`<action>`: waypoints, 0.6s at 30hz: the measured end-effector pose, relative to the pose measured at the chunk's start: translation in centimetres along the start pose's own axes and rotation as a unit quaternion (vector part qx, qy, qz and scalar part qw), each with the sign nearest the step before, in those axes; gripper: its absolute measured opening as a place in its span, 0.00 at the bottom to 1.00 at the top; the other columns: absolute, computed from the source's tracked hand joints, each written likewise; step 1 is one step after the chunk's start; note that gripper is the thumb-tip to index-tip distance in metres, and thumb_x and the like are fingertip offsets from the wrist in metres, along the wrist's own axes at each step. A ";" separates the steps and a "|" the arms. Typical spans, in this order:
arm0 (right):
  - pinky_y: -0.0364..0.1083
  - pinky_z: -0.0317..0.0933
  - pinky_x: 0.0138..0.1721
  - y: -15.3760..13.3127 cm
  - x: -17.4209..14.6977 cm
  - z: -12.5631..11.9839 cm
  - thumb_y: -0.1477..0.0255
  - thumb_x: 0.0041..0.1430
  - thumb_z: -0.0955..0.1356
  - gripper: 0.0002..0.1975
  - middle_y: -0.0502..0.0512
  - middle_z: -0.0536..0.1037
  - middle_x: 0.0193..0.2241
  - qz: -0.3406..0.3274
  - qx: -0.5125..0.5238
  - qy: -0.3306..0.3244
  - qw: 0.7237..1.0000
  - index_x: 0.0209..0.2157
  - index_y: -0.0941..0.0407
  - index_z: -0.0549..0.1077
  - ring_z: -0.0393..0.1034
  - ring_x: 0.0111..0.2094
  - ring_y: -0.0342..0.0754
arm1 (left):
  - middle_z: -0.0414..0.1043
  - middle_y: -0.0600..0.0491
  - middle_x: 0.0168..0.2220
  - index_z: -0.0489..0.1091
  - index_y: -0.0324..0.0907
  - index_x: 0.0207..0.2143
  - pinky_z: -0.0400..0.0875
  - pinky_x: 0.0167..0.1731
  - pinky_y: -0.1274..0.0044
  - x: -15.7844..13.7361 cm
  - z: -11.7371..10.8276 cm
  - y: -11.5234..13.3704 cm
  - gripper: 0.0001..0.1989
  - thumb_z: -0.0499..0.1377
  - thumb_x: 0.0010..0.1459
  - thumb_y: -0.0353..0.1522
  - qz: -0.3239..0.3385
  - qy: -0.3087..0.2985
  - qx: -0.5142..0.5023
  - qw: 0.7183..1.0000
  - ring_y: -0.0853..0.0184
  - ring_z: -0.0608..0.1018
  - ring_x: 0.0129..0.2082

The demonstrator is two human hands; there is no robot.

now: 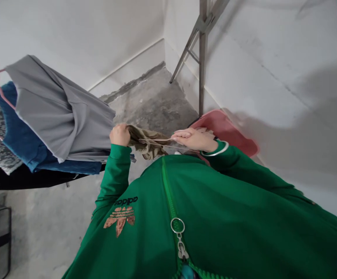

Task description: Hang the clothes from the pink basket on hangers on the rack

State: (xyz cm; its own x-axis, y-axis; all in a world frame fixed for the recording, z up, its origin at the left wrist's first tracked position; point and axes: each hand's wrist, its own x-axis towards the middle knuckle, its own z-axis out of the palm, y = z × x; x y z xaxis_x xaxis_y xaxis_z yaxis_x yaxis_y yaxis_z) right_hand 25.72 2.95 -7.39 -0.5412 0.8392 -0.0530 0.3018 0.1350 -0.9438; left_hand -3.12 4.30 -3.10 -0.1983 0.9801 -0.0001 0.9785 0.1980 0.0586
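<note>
My left hand (120, 135) is closed around one end of a khaki garment (151, 145), which hangs bunched in front of my waist. In my right hand (196, 139), the fingers are wrapped round a thin pale clothes hanger (156, 140). Its slender bars reach left into the khaki cloth, where part of them is hidden. Just left of my left hand, the hem of a hanging grey garment (81, 116) comes close to my knuckles.
Blue (19, 131) and patterned clothes hang on pink hangers (2, 91) at the left. Behind my right hand, a pink basin (229, 130) stands by the wall. Metal rack legs (202, 69) rise at the back. A folding metal frame (9, 240) is at lower left on the concrete floor (156, 100).
</note>
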 end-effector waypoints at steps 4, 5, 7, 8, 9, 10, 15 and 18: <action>0.50 0.62 0.40 -1.2 -1.6 -1.7 0.57 0.58 0.64 0.17 0.54 0.76 0.28 0.012 0.030 -0.003 0.999 0.32 0.56 0.76 0.69 0.33 0.48 | 0.69 0.48 0.34 0.65 0.42 0.25 0.67 0.43 0.71 0.9 1.3 -1.2 0.05 0.55 0.55 0.30 0.022 0.090 -0.122 0.988 0.61 0.73 0.39; 0.50 0.62 0.39 -1.5 -1.9 -1.8 0.56 0.58 0.64 0.19 0.54 0.75 0.26 0.012 0.042 0.005 0.999 0.32 0.57 0.76 0.68 0.31 0.48 | 0.68 0.49 0.34 0.64 0.42 0.25 0.67 0.43 0.72 1.0 1.6 -1.3 0.06 0.55 0.55 0.30 0.032 0.100 -0.151 0.983 0.62 0.73 0.39; 0.49 0.61 0.36 -2.0 -2.0 -1.6 0.54 0.58 0.64 0.21 0.53 0.72 0.23 0.009 0.057 0.026 0.998 0.33 0.58 0.76 0.66 0.29 0.46 | 0.67 0.52 0.30 0.63 0.42 0.25 0.67 0.41 0.73 1.2 2.0 -1.1 0.06 0.55 0.56 0.31 0.035 0.096 -0.204 0.974 0.64 0.72 0.36; 0.48 0.60 0.35 -2.2 -1.9 -1.3 0.54 0.58 0.64 0.22 0.53 0.71 0.23 0.003 0.059 0.035 0.998 0.33 0.59 0.76 0.65 0.28 0.45 | 0.66 0.53 0.28 0.62 0.43 0.26 0.67 0.40 0.74 1.2 2.1 -0.9 0.06 0.54 0.57 0.31 0.029 0.086 -0.226 0.970 0.65 0.72 0.34; 0.47 0.60 0.35 -2.4 -1.8 -1.0 0.55 0.58 0.63 0.21 0.52 0.71 0.23 -0.004 0.057 0.042 0.997 0.33 0.59 0.76 0.64 0.27 0.44 | 0.65 0.55 0.25 0.62 0.43 0.27 0.66 0.39 0.75 1.1 2.0 -0.6 0.07 0.54 0.58 0.32 0.020 0.077 -0.242 0.967 0.66 0.71 0.32; 0.47 0.60 0.34 -2.6 -1.7 -0.6 0.55 0.59 0.63 0.21 0.52 0.70 0.23 -0.011 0.053 0.048 0.997 0.33 0.59 0.76 0.63 0.27 0.44 | 0.64 0.55 0.24 0.62 0.43 0.27 0.66 0.37 0.75 1.0 2.0 -0.3 0.06 0.53 0.58 0.32 0.012 0.070 -0.252 0.965 0.66 0.71 0.30; 0.46 0.59 0.34 -2.9 -1.3 0.3 0.59 0.60 0.62 0.18 0.51 0.71 0.23 -0.044 0.009 0.079 0.996 0.27 0.58 0.72 0.62 0.27 0.43 | 0.66 0.56 0.23 0.63 0.43 0.27 0.64 0.35 0.77 0.3 1.3 1.0 0.05 0.55 0.56 0.32 0.015 0.060 -0.237 0.970 0.67 0.71 0.28; 0.45 0.58 0.32 -2.7 -1.1 0.6 0.61 0.61 0.61 0.17 0.50 0.68 0.22 -0.050 -0.014 0.085 0.995 0.23 0.57 0.67 0.60 0.26 0.43 | 0.67 0.56 0.23 0.65 0.43 0.27 0.65 0.35 0.77 -0.1 1.2 1.7 0.05 0.57 0.55 0.33 0.019 0.043 -0.211 0.976 0.66 0.72 0.29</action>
State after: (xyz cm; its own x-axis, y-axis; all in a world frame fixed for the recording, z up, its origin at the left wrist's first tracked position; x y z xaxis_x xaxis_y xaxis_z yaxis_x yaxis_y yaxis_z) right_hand 25.01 1.34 -4.99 -0.4298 0.8976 0.0982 0.2772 0.2346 -0.9317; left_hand -1.40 4.56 -4.16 -0.1839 0.9785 0.0933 0.8783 0.1209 0.4625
